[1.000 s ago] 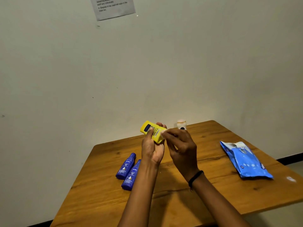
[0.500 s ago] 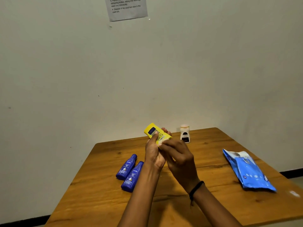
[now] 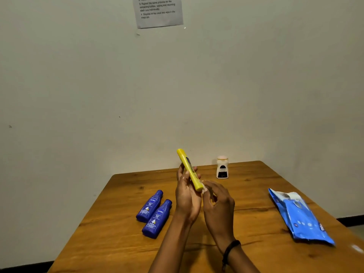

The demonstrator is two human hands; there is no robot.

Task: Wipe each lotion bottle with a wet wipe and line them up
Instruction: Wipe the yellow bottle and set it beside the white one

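From the head view, just below the middle of the frame, the left hand (image 3: 186, 196) has its fingers curled round the middle of a slim yellow bottle (image 3: 189, 168), held tilted with its top leaning toward the upper left. The right hand (image 3: 217, 201) pinches a small white wet wipe (image 3: 203, 189) against the bottle's lower end, fingertips bunched together on it.

The bottle looks light and stiff, smooth plastic, and I'd guess it turns slick once damp; a hold round its middle, as now, seems safest, leaving both ends free for wiping.

Left of the hands, two blue bottles (image 3: 154, 212) lie side by side, touching, on the wooden table (image 3: 256, 203). A small white bottle (image 3: 222, 168) stands upright near the far edge, close to the wall. At the right of the frame lies a blue wipes pack (image 3: 301, 217), soft and flat. A printed notice (image 3: 158, 10) hangs at the top.
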